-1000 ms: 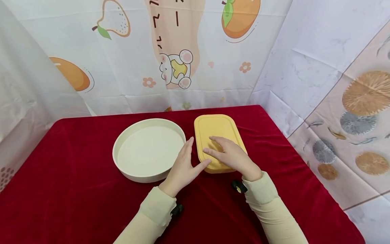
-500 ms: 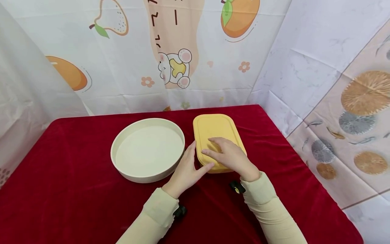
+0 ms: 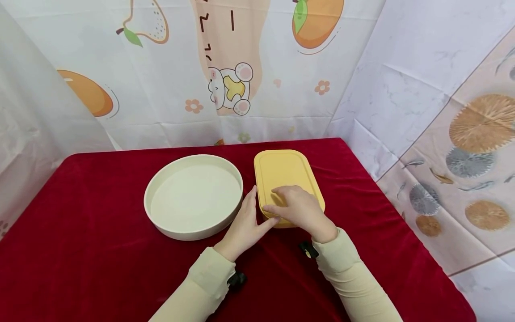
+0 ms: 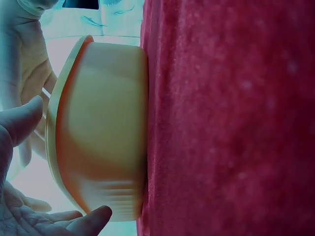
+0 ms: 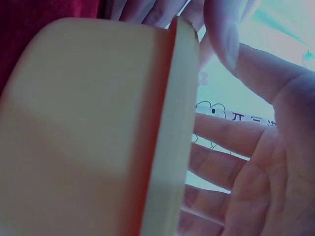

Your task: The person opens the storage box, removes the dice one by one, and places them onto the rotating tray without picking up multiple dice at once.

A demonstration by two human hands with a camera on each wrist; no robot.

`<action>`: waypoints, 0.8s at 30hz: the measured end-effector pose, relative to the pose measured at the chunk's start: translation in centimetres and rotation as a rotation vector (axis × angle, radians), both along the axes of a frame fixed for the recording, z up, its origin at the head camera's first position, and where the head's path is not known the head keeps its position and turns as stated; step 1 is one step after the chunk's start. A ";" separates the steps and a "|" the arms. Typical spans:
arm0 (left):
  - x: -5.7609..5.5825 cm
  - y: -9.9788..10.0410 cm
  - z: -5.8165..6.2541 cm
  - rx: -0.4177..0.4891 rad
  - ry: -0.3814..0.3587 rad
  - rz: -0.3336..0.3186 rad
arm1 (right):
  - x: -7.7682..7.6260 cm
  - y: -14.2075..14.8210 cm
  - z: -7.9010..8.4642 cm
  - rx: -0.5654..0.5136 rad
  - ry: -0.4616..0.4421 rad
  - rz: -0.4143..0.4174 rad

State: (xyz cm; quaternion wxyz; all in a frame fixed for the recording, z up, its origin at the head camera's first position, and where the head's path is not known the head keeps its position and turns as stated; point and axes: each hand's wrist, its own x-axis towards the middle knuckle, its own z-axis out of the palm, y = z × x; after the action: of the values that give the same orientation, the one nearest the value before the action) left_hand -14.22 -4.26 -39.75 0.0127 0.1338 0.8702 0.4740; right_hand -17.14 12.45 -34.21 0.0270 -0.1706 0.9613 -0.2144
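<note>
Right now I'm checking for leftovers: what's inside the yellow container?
Its lid and outer walls show; the lid covers the inside, so any contents cannot be seen.

Draped corner: red tablecloth, printed back curtain, marble-look side sheet.
Cloth looked velvety, covered most of the lower frame, lightly creased toward the right. Back curtain was white with fruit prints: pear upper left, orange fruit below it, another at top right of centre. Peach strip, top centre, carried dark lettering and a sideways cartoon animal. Side sheet filled frame right: grey veining, plus beige panel with brown and grey round motifs. Head-view light was soft, even; wrist-view backdrops were washed out, blue-green.
</note>
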 end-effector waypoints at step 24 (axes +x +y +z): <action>-0.6 -0.1 -1.1 0.018 -0.060 0.008 | 0.8 -1.4 -0.5 0.147 0.144 0.040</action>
State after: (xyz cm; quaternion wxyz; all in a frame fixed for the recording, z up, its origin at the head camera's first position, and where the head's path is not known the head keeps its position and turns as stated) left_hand -14.82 -4.35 -40.83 0.0358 0.1162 0.8655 0.4859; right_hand -16.32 11.02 -34.73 -0.0257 -0.2022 0.9704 -0.1298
